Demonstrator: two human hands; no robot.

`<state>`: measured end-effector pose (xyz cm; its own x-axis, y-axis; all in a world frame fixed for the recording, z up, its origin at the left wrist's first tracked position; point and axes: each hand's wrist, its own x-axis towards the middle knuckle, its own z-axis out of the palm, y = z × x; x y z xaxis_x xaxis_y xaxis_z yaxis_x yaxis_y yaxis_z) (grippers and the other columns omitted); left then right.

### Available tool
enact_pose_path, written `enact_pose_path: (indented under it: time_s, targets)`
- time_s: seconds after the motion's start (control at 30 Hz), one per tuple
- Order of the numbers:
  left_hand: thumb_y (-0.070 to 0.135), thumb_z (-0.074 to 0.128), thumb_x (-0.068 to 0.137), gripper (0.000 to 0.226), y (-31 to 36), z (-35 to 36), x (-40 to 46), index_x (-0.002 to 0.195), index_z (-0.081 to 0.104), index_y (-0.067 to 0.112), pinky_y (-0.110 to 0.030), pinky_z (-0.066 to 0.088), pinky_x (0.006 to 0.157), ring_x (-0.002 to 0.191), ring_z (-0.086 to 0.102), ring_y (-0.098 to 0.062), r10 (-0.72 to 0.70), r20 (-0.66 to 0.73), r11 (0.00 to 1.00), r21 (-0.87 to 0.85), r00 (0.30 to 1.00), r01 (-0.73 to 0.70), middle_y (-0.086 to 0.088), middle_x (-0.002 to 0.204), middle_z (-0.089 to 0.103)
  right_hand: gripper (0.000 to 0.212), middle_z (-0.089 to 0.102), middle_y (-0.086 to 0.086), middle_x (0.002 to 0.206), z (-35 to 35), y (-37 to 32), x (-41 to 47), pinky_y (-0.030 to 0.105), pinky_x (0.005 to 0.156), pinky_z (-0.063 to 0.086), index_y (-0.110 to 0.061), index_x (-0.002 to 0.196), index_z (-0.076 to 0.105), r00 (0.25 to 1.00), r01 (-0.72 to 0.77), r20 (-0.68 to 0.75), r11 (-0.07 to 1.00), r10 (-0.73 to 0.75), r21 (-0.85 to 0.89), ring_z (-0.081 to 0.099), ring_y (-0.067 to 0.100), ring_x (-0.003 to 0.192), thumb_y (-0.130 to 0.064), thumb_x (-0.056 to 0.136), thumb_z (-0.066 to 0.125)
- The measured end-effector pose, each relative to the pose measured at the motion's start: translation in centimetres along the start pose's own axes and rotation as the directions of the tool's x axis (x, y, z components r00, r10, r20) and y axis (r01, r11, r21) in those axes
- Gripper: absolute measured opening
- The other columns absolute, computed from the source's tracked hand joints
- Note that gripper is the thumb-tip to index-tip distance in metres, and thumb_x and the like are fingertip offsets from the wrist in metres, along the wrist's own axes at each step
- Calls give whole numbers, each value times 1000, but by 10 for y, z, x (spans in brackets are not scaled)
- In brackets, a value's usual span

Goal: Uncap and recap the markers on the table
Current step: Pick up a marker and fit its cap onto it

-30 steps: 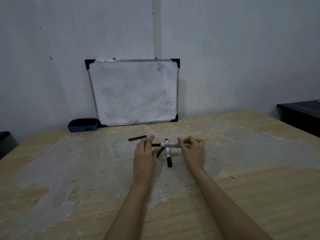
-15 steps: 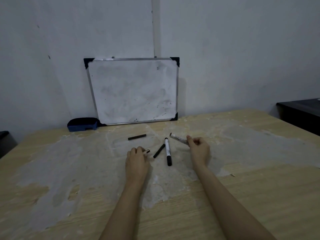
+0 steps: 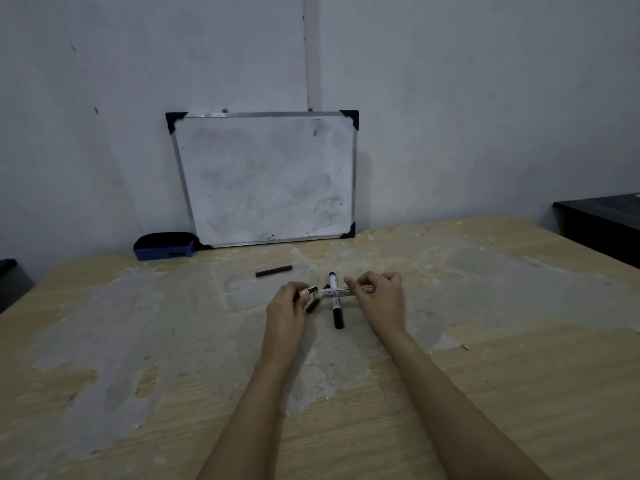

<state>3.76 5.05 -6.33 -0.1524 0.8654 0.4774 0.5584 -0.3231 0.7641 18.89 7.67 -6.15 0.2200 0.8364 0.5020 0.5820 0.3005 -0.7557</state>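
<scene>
Fingers of the right hand pinch a whiteboard marker above the desk centre; the left hand, at nine o'clock, pinches its cap. Recapping looks under way: align, press home.

A white marker with printed lettering is held level at frame centre, its dark cap at its left end, above a second white marker with black cap lying lengthwise on the bench, a dark stick-like marker resting upper left.
</scene>
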Motion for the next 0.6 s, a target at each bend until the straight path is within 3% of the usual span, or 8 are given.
enact_pose_path:
  time_s: [0.13,0.43,0.53,0.6]
  targets:
    - [1,48,89,16,-4,2,1,97,62,3,-15,30,61,81,53,-18,19,-18,1000,12,1000,-19,-18,95,63,30,35,-16,69,-3,-2,0,38,84,44,-3,83,68,998,-59,-19,997,60,55,42,26,99,-32,82,64]
    - [4,48,89,20,-6,4,1,102,64,2,-12,36,67,85,56,-18,81,27,995,52,996,-82,-14,98,64,30,41,-15,63,2,0,-1,40,80,45,-5,78,68,999,39,17,999,-40,6,38,20,91,-35,79,67]
    - [5,51,88,20,-7,0,2,102,65,6,-2,42,62,78,58,-14,-41,-23,995,-94,999,39,-8,89,66,50,51,-5,72,4,3,-3,34,78,38,-12,85,65,983,122,152,985,-103,-119,36,17,89,-60,71,57]
    - [5,53,87,17,-9,-2,2,95,67,9,-4,43,60,71,59,-14,-131,-55,972,-204,990,118,-5,79,66,60,49,-5,78,6,3,-4,31,76,33,-16,92,63,962,163,249,967,-113,-193,35,16,88,-67,68,44]
